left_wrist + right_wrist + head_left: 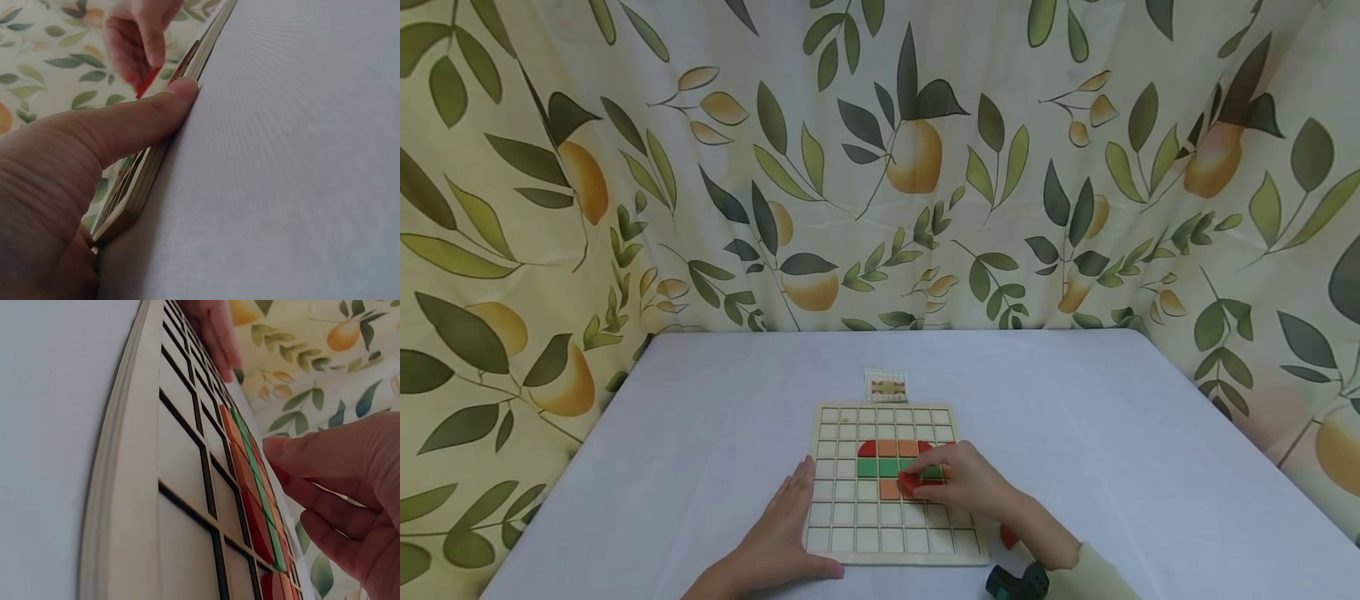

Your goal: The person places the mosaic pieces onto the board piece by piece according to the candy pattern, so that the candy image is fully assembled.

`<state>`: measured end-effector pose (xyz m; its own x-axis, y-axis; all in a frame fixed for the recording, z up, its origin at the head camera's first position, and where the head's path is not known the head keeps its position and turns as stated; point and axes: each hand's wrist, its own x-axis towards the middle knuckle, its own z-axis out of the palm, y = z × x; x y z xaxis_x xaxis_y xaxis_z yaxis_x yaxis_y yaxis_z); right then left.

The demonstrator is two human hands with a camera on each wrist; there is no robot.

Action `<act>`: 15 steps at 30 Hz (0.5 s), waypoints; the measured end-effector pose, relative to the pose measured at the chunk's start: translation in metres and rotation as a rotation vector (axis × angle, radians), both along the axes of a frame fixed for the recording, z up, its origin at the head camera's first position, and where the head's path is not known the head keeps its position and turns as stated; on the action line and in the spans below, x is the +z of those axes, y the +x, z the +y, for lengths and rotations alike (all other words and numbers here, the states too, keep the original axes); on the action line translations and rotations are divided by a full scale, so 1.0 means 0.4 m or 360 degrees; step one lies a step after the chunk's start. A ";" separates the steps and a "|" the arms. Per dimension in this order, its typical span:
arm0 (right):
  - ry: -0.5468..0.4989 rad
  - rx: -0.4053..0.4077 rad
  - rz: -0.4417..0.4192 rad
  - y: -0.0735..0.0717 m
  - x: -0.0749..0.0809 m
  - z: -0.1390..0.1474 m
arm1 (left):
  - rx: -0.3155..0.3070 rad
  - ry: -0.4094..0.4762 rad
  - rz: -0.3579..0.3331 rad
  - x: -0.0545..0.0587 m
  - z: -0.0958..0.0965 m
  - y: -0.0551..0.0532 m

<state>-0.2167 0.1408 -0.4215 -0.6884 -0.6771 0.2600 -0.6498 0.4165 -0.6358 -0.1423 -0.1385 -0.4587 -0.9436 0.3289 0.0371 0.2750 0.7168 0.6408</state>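
Note:
A square wooden grid board (850, 558) lies on the table. My left hand (778, 529) rests against it, fingers extended along the left edge and thumb (140, 119) at the front edge. Over the board, my right hand (966, 482) pinches a small red tile (148, 83) between thumb and fingertips. Green tiles (877, 468) form a row in the grid. Behind them are orange tiles (897, 448) with a rounded red tile (867, 449) at the left end; another orange tile (890, 489) sits in front. The right hand covers part of the pattern.
A small card (886, 387) printed with a coloured grid pattern stands just behind the board. Another red tile (1008, 537) lies on the white tabletop (700, 433), partly behind my right forearm. A black device (1018, 582) is at the right wrist. Leaf-patterned curtain (880, 250) surrounds the table.

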 end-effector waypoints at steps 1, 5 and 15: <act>-0.0006 0.0010 -0.0004 -0.001 -0.001 -0.005 | 0.0001 -0.0001 -0.0001 -0.002 -0.001 -0.001; 0.0003 0.0027 -0.0049 -0.003 -0.004 -0.030 | -0.0009 0.0012 0.0009 -0.005 -0.003 -0.001; 0.0077 0.0038 -0.0119 0.002 -0.011 -0.069 | -0.0008 0.0003 -0.0018 0.001 -0.002 -0.001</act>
<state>-0.2158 0.1132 -0.4261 -0.6882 -0.7041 0.1751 -0.6113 0.4327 -0.6627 -0.1426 -0.1394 -0.4584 -0.9424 0.3334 0.0274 0.2714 0.7141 0.6453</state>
